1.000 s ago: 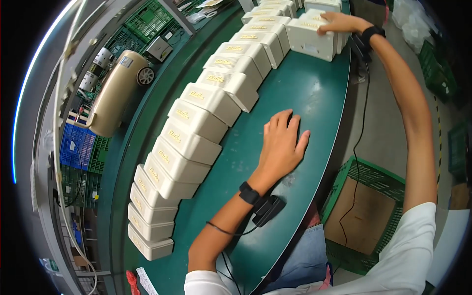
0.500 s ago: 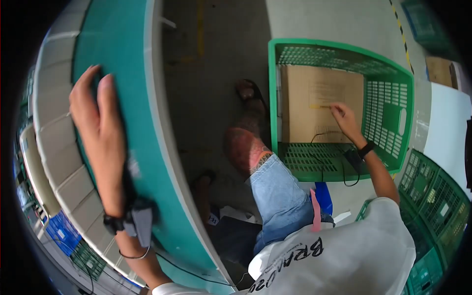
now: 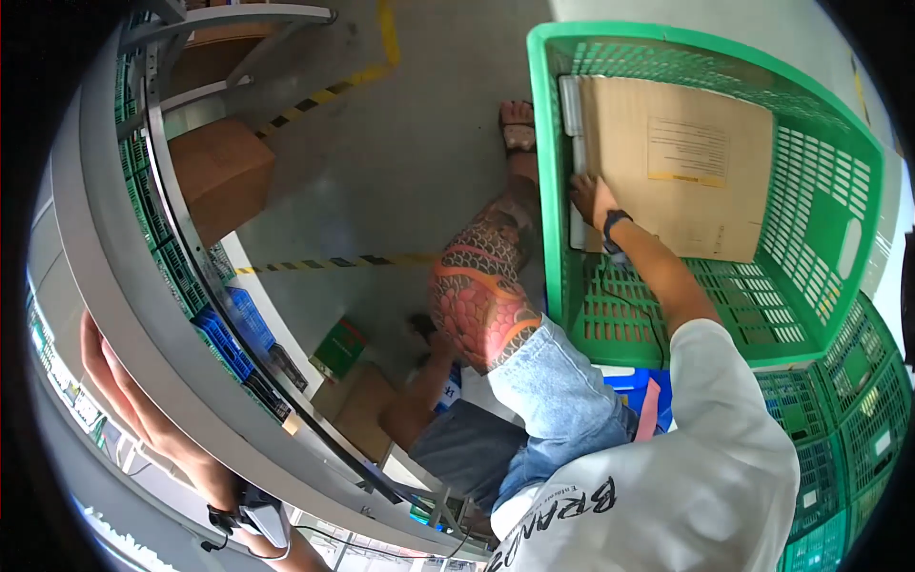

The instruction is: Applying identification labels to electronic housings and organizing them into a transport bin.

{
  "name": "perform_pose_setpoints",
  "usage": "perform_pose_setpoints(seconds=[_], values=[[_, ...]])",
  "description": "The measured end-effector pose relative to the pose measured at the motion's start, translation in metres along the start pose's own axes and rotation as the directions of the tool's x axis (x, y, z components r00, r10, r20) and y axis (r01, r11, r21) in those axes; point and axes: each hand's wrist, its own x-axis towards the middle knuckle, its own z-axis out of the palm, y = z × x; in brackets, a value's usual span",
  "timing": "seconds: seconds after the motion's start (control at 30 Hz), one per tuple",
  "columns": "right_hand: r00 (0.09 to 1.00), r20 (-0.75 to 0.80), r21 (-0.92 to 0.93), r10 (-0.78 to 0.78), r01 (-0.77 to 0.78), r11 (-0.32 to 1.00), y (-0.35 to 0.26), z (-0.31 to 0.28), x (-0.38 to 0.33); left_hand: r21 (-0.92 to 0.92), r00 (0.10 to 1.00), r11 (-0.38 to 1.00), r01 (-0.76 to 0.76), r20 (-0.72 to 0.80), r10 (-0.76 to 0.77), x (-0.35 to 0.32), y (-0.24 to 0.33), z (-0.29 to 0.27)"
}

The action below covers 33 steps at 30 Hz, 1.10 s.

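My right hand [image 3: 593, 202] is down inside a large green plastic crate [image 3: 705, 38], at the left edge of a brown cardboard box [image 3: 696, 214]. Its fingertips are in shadow by the gap between the cardboard and the crate's wall. Whether they grip the edge cannot be made out. A printed label with a yellow strip is on the cardboard. Pale grey pieces [image 3: 572, 105] stand along its left side. At far left, my left hand [image 3: 143, 405] has its fingers stretched out along the pale edge of the workbench [image 3: 191, 377], which partly hides them.
Under the bench are a cardboard carton [image 3: 214, 176], blue bins [image 3: 243, 324] and a green box [image 3: 338, 348]. Another person's tattooed leg [image 3: 486, 276] is beside the crate. Stacked green crates [image 3: 839, 429] stand at lower right. A dark cable [image 3: 629, 297] runs near my right wrist.
My view has tilted and moved, so the crate looks larger and the teal benchtop is gone from sight. My right hand has gone from the label to the cardboard's left edge.
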Motion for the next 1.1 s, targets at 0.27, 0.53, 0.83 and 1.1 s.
perform_pose_setpoints(seconds=[0.27,0.53,0.83,1.1], values=[[0.877,0.342,-0.219,-0.338,0.424,0.879,0.044,-0.006,-0.001,-0.445,0.849,0.764,0.468,-0.014,-0.528,0.007,0.007,0.002],[0.853,0.480,-0.439,-0.205,0.436,0.786,0.088,-0.078,-0.042,-0.443,0.929,0.843,0.304,-0.057,-0.365,0.017,-0.010,0.009],[0.828,0.560,-0.573,-0.025,0.409,0.710,0.128,-0.253,-0.243,-0.389,0.938,0.915,0.105,-0.266,-0.221,0.018,-0.041,0.040],[0.863,-0.038,-0.661,0.504,-0.400,0.634,-0.093,-0.608,-0.504,-0.307,0.922,0.950,-0.060,-0.382,-0.065,0.037,-0.091,0.083]])
